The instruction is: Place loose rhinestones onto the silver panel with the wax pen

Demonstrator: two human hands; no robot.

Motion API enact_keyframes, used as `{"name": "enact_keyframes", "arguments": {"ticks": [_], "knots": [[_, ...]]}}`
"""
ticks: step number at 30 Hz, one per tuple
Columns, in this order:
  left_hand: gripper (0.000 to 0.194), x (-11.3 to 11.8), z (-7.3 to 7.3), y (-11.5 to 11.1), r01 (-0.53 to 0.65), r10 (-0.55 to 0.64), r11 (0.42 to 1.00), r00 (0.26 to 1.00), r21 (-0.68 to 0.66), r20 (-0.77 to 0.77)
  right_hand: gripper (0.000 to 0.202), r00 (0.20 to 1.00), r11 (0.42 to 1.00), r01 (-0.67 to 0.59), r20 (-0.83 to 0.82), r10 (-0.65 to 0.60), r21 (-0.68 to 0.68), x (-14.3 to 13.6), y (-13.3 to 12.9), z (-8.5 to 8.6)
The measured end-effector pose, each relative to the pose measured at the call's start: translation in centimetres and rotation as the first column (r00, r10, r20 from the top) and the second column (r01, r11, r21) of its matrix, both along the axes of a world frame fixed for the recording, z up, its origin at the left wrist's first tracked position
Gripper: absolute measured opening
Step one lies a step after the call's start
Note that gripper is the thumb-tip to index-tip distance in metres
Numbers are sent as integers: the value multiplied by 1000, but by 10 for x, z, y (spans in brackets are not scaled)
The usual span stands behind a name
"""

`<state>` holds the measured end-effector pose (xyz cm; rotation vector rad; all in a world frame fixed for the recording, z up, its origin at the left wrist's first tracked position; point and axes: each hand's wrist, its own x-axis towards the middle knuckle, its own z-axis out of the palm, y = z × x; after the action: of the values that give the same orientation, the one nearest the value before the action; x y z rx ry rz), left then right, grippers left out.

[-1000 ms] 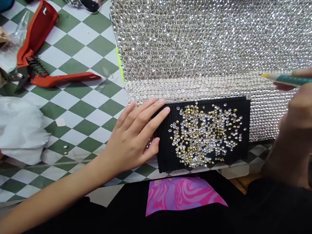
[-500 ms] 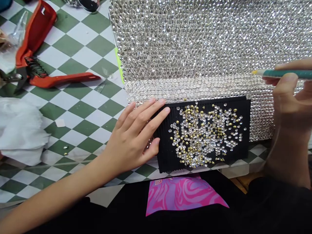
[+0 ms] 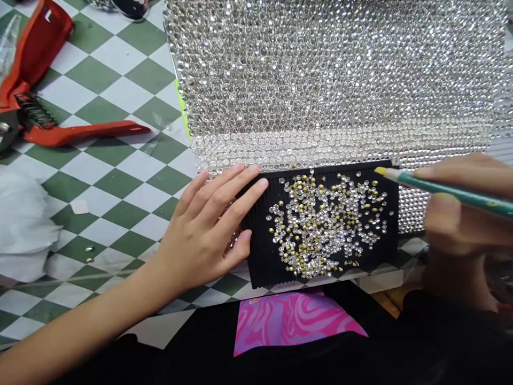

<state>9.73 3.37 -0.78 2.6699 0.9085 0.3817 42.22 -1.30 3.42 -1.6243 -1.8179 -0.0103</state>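
Note:
My left hand lies with its fingers stretched out at the left edge of a black ribbed tray. Loose rhinestones, clear on one face and gold on the back, are scattered over the tray. The tray rests partly on a sheet of silvery rhinestones set in close rows. Between thumb and fingers my right hand holds a green pencil with a yellow tip. That tip is above the tray's upper right corner.
Red-handled pruning shears lie at the left on a green and white checked tablecloth. Crumpled white tissue is below them. A pink and purple patterned piece shows beneath the table edge.
My right hand has brought the pencil down and left, from above the rhinestone sheet to the tray's corner. The view has shifted a little; my left hand stays at the tray.

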Motion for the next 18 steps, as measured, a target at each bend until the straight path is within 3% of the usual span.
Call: {"name": "enact_keyframes", "arguments": {"ticks": [4, 11, 14, 16, 18], "knots": [[72, 0, 0, 0, -2, 2, 1000, 1000, 0, 0, 36, 979, 977, -201, -16, 203, 75, -10, 7, -10], [70, -1, -1, 0, -10, 11, 1000, 1000, -29, 10, 43, 976, 975, -214, -38, 217, 57, -6, 10, -16], [70, -1, -1, 0, -6, 6, 1000, 1000, -20, 20, 41, 969, 966, -222, -80, 233, 130, -6, 9, -19], [70, -1, -1, 0, -4, 4, 1000, 1000, -20, 21, 33, 982, 970, -135, -103, 158, 202, -1, 8, -23], [70, -1, -1, 0, -3, 3, 1000, 1000, -26, 24, 26, 989, 984, 75, -139, -53, 160, 9, 7, -29]]}}
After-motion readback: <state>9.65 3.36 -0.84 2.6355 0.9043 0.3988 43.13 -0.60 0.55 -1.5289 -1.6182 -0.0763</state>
